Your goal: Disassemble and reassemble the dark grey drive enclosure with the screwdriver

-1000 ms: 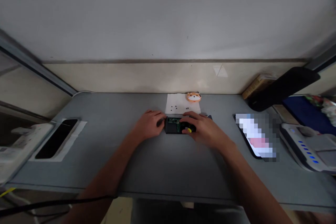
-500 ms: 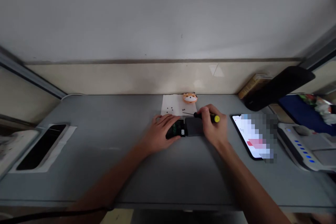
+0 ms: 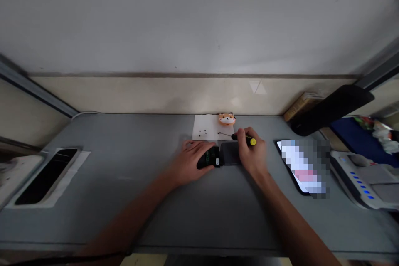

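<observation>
My left hand (image 3: pixel 190 161) is closed around the left part of a small black device (image 3: pixel 212 157), whose green circuitry and a small white label show between thumb and fingers. A dark grey flat panel (image 3: pixel 230 153) adjoins it on the right; I cannot tell whether they are one piece. My right hand (image 3: pixel 253 149) grips a screwdriver (image 3: pixel 244 138) with a black and yellow handle. Its thin shaft points left, with the tip at tiny dark screws (image 3: pixel 219 133) on a white sheet of paper (image 3: pixel 208 126). Several more dark specks, seemingly screws, lie further left on that sheet.
An orange animal-faced object (image 3: pixel 227 119) sits at the paper's back right corner. A lit phone (image 3: pixel 299 170) lies right of my right hand. Further right are a white device with blue lights (image 3: pixel 363 181) and a black cylinder (image 3: pixel 330 110). Another phone (image 3: pixel 46 176) lies far left.
The screwdriver has shifted slightly, so its tip now meets the small screws on the right of the paper. My left hand stays on the device. The whole view has moved a little.
</observation>
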`<control>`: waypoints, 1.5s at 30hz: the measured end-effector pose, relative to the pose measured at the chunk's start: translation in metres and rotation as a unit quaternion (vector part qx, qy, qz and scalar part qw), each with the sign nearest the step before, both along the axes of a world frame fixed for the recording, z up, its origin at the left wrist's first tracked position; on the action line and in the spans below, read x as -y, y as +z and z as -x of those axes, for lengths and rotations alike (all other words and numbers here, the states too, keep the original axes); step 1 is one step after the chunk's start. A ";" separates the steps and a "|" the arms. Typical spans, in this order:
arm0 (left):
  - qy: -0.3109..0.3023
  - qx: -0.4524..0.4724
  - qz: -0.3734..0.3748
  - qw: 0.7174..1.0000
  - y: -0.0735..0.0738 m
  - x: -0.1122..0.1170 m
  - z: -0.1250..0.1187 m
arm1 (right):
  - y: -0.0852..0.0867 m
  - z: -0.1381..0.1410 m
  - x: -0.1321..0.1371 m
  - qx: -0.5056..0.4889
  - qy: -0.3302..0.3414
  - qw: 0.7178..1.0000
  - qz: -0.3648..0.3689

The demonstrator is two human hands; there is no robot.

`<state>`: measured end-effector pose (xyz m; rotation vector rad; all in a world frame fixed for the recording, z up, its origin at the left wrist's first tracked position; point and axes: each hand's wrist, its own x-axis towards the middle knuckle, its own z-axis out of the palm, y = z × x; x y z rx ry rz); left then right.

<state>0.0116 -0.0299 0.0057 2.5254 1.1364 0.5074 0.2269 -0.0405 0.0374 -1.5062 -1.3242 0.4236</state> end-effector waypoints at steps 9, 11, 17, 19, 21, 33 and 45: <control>-0.009 -0.001 0.024 1.000 0.002 -0.001 -0.001 | 0.007 0.007 0.004 -0.112 -0.041 0.993 -0.013; -0.011 0.001 0.027 1.000 0.002 -0.001 -0.001 | 0.008 0.009 0.004 -0.165 -0.049 0.985 -0.001; 0.003 0.014 0.033 0.999 0.003 -0.002 -0.001 | 0.005 0.005 -0.006 -0.268 -0.071 0.956 0.097; 0.007 0.015 0.034 0.999 0.002 -0.002 -0.001 | 0.005 0.000 -0.009 -0.281 -0.084 0.950 0.108; 0.005 0.017 0.035 0.999 0.002 -0.002 -0.002 | 0.007 -0.004 -0.009 -0.290 -0.090 0.947 0.107; 0.032 0.081 -0.039 0.995 0.003 0.003 -0.002 | 0.018 -0.001 0.006 -0.236 0.012 0.970 0.055; 0.022 0.115 -0.198 0.973 -0.003 -0.005 0.007 | 0.013 0.002 0.007 -0.211 0.071 0.973 0.061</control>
